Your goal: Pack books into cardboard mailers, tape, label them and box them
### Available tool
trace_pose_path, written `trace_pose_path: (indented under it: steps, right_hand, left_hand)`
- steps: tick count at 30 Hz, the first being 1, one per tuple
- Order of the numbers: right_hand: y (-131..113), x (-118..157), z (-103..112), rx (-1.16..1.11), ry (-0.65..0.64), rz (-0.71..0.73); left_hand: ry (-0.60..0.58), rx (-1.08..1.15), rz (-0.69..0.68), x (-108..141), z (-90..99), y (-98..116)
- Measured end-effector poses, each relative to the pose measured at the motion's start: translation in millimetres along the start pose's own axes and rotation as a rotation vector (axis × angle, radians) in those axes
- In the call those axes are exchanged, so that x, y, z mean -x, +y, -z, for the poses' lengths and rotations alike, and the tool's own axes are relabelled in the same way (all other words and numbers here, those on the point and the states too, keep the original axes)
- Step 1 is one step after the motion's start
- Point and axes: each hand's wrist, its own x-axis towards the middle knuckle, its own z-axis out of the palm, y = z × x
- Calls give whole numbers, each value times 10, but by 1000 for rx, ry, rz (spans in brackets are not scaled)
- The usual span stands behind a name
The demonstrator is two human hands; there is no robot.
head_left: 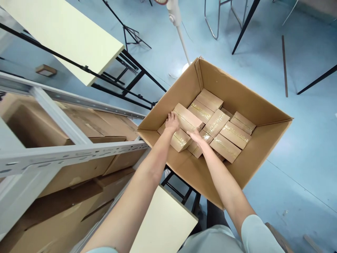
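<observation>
A large open carton holds several small brown boxes sealed with clear tape. Both of my hands reach down into it. One small box lies on top at the left side of the pile, tilted, between my hands. My left hand rests at its left end with the fingers bent over the edge. At its near right corner, my right hand grips with thumb and fingers. Right of it are a taped box and another taped box.
A metal shelf rack with large cartons stands at the left. Behind it is a pale tabletop on black legs. Another pale top sits near my body. A white fan stands beyond the carton.
</observation>
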Motion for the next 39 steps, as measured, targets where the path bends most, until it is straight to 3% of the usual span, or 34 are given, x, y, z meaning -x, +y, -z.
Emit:
trace_pose_path:
  steps: [3, 5, 9, 11, 14, 17, 20, 25, 31, 35, 39]
  right_hand:
    - [-155, 197, 6, 6, 44, -160]
    - [-228, 436, 18, 26, 53, -189]
    - [-226, 1131, 42, 58, 15, -150]
    - [-176, 1577, 61, 52, -12, -64]
    - [-98, 2361, 86, 52, 13, 85]
    - [-36, 3217, 57, 19, -2, 207]
    - [9, 3991, -81, 33, -60, 240]
    - [15, 4839, -651, 92, -294, 250]
    - [-12, 5640, -1738, 223, -656, 282]
    - [262, 6318, -2365, 283, -877, 299]
    - [740, 6998, -2819, 355, -1033, 261]
  left_hand:
    - [-68, -62, 10, 393, -116, 128]
    - [-96, -65, -47, 751, -192, 231]
    - [-120, -22, -159, 1718, -342, 423]
    - [-57, 5, -268, 2335, -438, 455]
    - [155, 128, -364, 3345, -641, 364]
    - [253, 294, -317, 4301, -871, 155]
    - [309, 427, -240, 5097, -1039, -83]
    - [486, 555, -204, 6149, -1090, -449]
    - [804, 611, -143, 7359, -1033, -865]
    - [967, 644, -41, 8234, -1195, -1139]
    - [1083, 682, 87, 9024, -1559, -1388]
